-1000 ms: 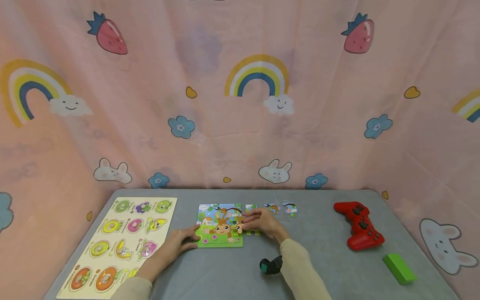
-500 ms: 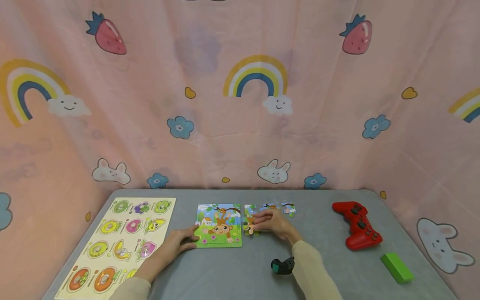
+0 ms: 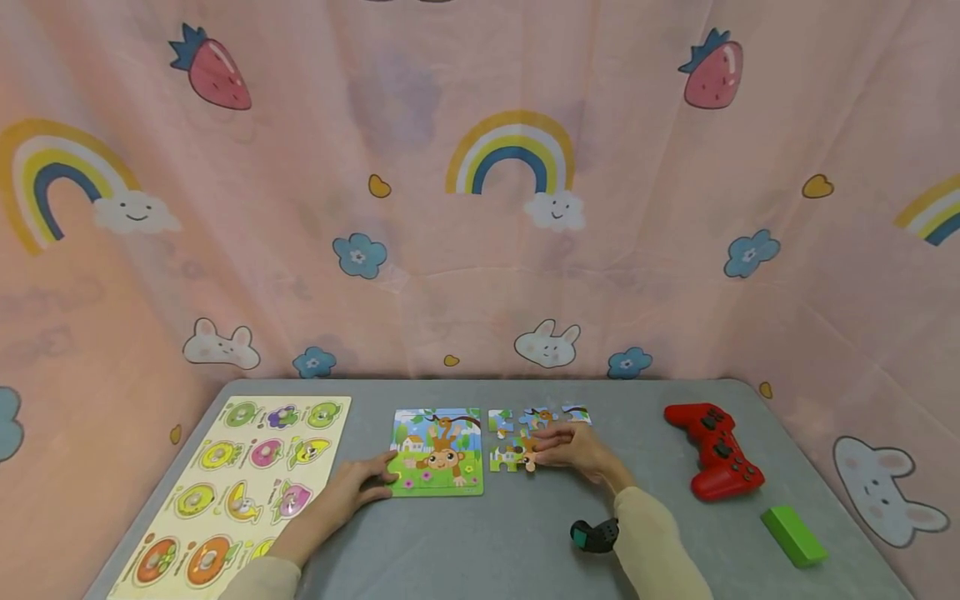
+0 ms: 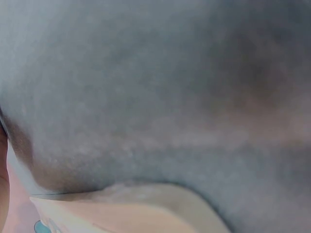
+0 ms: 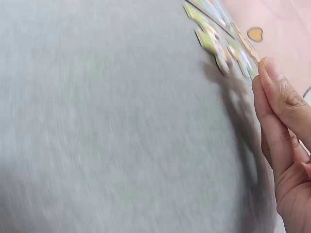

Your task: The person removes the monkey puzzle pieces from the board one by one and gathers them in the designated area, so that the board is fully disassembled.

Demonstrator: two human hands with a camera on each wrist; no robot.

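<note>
A monkey jigsaw puzzle (image 3: 442, 450) lies in its green-edged tray in the middle of the table. My left hand (image 3: 348, 493) rests at its left side, fingertips touching the edge. To the right of it my right hand (image 3: 576, 450) pinches a puzzle piece (image 3: 529, 460) with part of a monkey. In the right wrist view the piece (image 5: 247, 43) appears edge-on between thumb and finger. Loose puzzle pieces (image 3: 501, 422) lie beside and beyond that hand, partly covered by it. The left wrist view shows mainly blurred grey tabletop (image 4: 121, 87).
A cream fruit-picture board (image 3: 247, 467) lies at the left, partly under the left forearm. On the right are a red game controller (image 3: 716, 450) and a green block (image 3: 795, 536). A black wrist device (image 3: 595, 536) sits at the right cuff. A pink patterned curtain (image 3: 420, 317) hangs behind.
My right hand has moved right, from over the puzzle's right edge to above the loose pieces, carrying the pinched piece. My left hand has stayed at the puzzle's left side.
</note>
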